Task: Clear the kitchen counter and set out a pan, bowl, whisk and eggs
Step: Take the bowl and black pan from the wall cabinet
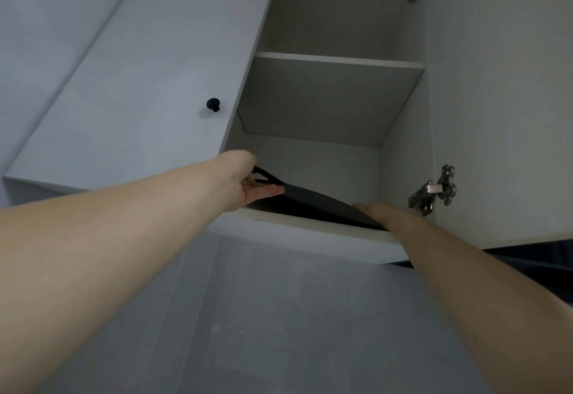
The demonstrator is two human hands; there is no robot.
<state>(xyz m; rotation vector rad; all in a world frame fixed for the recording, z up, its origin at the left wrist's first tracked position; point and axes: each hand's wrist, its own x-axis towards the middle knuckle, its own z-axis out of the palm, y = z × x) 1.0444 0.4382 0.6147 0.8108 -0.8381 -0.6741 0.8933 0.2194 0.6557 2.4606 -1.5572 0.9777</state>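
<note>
The task looks early: the pan sits tilted on the bottom shelf of the open cabinet, apparently about to come out, while bowl, whisk, eggs and counter are out of view. It lies at 3 o'clock from the left hand, whose straight fingers reach under it, any grip on the handle hidden. It is at 9 o'clock from the right hand, laid flat on its rim.

**Nothing to read**

No words, numbers or signs can be read anywhere. There are none on the black pan and none on the white cupboard.
</note>
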